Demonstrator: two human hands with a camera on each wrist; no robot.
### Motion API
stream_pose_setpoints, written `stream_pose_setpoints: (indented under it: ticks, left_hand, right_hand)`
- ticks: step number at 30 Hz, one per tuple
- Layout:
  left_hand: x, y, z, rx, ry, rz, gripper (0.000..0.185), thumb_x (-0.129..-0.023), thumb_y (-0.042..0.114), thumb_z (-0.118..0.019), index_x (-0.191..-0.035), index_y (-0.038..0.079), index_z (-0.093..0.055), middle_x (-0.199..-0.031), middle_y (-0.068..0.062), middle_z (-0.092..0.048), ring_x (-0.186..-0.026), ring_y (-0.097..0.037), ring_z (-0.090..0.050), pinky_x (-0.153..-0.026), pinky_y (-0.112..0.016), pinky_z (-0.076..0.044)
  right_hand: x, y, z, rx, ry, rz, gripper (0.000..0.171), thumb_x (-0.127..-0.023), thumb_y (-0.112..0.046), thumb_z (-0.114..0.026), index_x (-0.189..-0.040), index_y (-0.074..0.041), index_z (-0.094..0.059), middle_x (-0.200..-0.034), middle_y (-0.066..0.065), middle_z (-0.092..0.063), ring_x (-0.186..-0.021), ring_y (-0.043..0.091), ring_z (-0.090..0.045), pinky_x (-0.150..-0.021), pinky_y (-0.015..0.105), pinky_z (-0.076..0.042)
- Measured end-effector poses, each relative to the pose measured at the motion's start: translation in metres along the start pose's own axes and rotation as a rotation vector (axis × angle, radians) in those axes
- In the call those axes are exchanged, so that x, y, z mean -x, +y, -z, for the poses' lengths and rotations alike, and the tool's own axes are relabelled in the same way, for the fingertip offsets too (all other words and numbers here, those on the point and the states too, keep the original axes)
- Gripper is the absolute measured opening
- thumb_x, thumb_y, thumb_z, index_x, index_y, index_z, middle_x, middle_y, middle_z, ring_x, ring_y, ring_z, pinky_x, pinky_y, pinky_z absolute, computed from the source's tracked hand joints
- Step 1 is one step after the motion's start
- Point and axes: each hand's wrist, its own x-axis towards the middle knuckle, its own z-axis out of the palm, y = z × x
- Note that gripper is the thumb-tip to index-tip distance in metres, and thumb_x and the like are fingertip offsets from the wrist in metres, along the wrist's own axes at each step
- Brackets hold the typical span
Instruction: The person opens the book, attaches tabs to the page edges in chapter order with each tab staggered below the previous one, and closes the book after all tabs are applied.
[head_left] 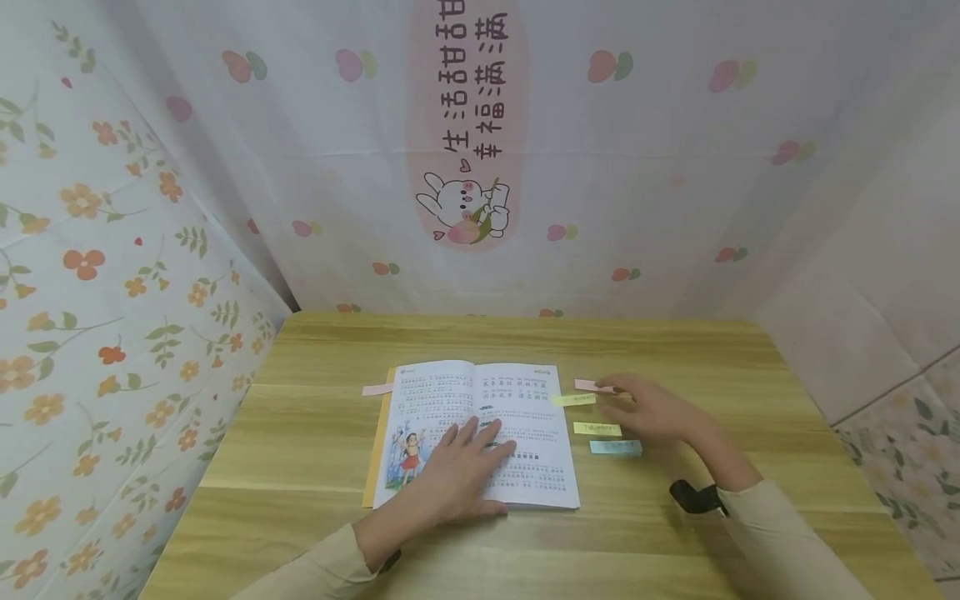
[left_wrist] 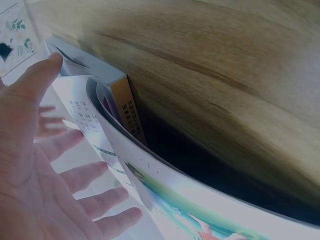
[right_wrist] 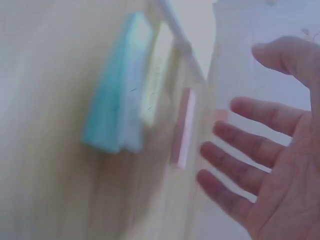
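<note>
On the wooden table point(head_left: 315, 433) lies an open picture book point(head_left: 517, 417). The left hand point(head_left: 465, 475) presses flat on it, fingers straight. The right hand point(head_left: 648, 408), fingers apart, touches a pink sticky strip point(head_left: 588, 385).

Print on sticky notes point(head_left: 597, 428) too small

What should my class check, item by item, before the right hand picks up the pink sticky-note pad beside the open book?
1. Book held open: the left hand lies flat on the open book. Ok.
2. Right hand free: the right hand has straight fingers and holds nothing. Ok.
3. Pad within reach: its fingertips are at the pink pad; whether they touch it cannot be told.
4. Pad clear of neighbours: the yellow pad and blue pad lie apart from the pink one. Ok.
5. Page edge unobstructed: a yellow tab already sticks out at the right page edge. Not ok if that spot is wanted.
6. Table flat. Ok.
</note>
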Motion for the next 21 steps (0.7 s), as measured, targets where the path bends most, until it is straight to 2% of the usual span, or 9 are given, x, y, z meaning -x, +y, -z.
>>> stream_pose_setpoints:
  ticks: [2,5,10,12,21]
  left_hand:
    - [-0.001,0.001,0.0,0.004,-0.001,-0.003,0.087,-0.079,0.065,-0.077,-0.15,0.023,-0.05,-0.158,-0.012,-0.039,-0.141,-0.045,-0.036,-0.108,-0.062,-0.034]
    - [-0.001,0.001,-0.001,0.001,-0.004,-0.005,0.087,-0.079,0.065,-0.077,-0.15,0.023,-0.05,-0.158,-0.012,-0.038,-0.141,-0.045,-0.036,-0.108,-0.062,-0.034]
    - [-0.001,0.001,-0.001,-0.014,-0.005,-0.002,0.086,-0.08,0.066,-0.076,-0.15,0.024,-0.05,-0.158,-0.012,-0.039,-0.141,-0.044,-0.036,-0.108,-0.061,-0.035]
    - [0.0,0.001,0.0,-0.015,-0.005,0.0,0.086,-0.08,0.066,-0.076,-0.15,0.023,-0.05,-0.158,-0.012,-0.038,-0.141,-0.044,-0.036,-0.109,-0.061,-0.034]
    - [0.003,0.0,0.004,-0.028,-0.006,-0.006,0.084,-0.081,0.065,-0.075,-0.15,0.023,-0.049,-0.158,-0.012,-0.038,-0.141,-0.043,-0.036,-0.109,-0.06,-0.034]
  right_hand:
    - [-0.013,-0.003,0.002,0.005,0.012,-0.009,0.053,-0.102,-0.033,-0.064,-0.139,0.005,-0.054,-0.138,0.023,-0.056,-0.126,0.044,-0.052,-0.1,0.06,-0.043]
    - [-0.034,-0.008,-0.002,0.032,0.003,0.037,0.052,-0.102,-0.035,-0.064,-0.134,0.005,-0.057,-0.129,0.021,-0.061,-0.119,0.04,-0.056,-0.097,0.056,-0.046]
    - [-0.06,-0.011,-0.012,0.088,-0.04,0.049,0.065,-0.101,-0.045,-0.062,-0.142,0.004,-0.051,-0.137,0.021,-0.056,-0.126,0.04,-0.051,-0.103,0.055,-0.042]
    - [-0.066,-0.011,-0.014,0.097,-0.061,0.014,0.075,-0.1,-0.051,-0.061,-0.149,0.004,-0.044,-0.148,0.023,-0.047,-0.136,0.042,-0.043,-0.109,0.056,-0.036]
    - [-0.079,-0.008,-0.019,0.127,-0.104,0.009,0.077,-0.1,-0.055,-0.057,-0.149,0.004,-0.044,-0.148,0.025,-0.046,-0.137,0.044,-0.041,-0.109,0.058,-0.034]
